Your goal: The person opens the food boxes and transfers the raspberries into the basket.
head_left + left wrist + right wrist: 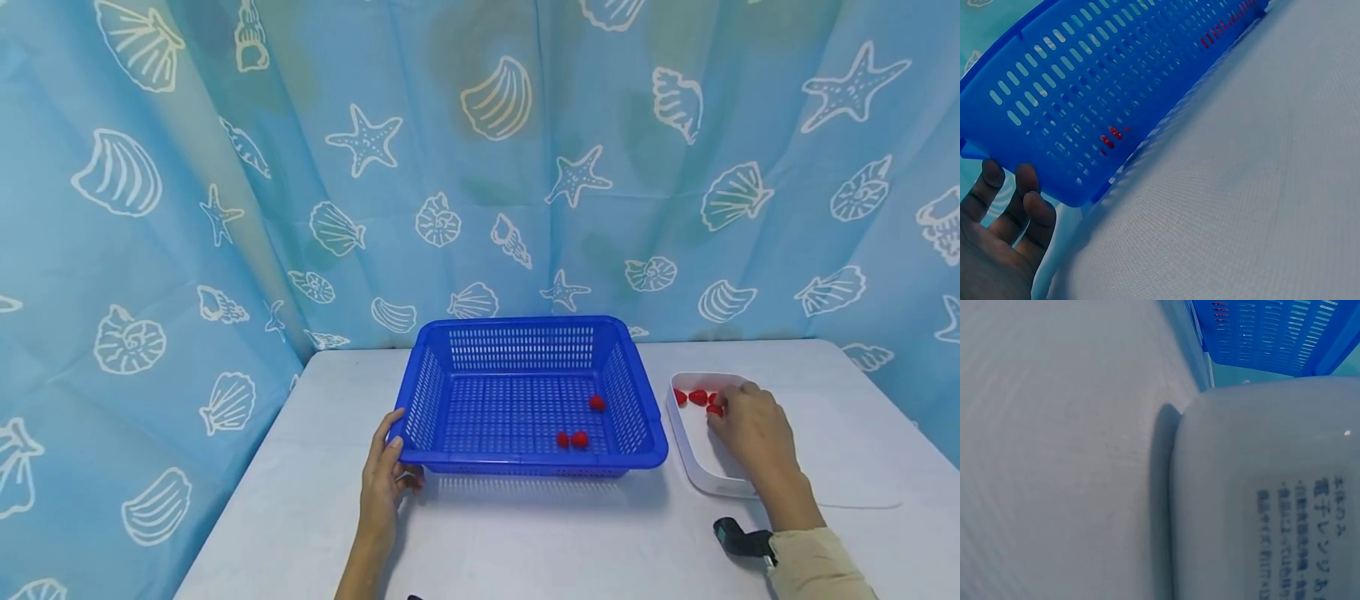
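Small red strawberry-shaped pieces are lying in a shallow white round-cornered tray, right at and just left of the fingertips of the bare right hand. That hand is by far the nearer one; its fingers are pointing down at the closest piece, but I cannot tell whether they are pinching it. The pieces are too small for a long axis to be read.

To the right hand's left, a blue rectangular perforated plastic basket is standing, its long axis running crosswise between the hands and three red pieces lying inside. The tray's left wall and the basket's right rim are standing in between. The bare left hand is gripping the basket's rim near its front left corner. Beyond both hands, a blue shell-printed curtain is hanging.
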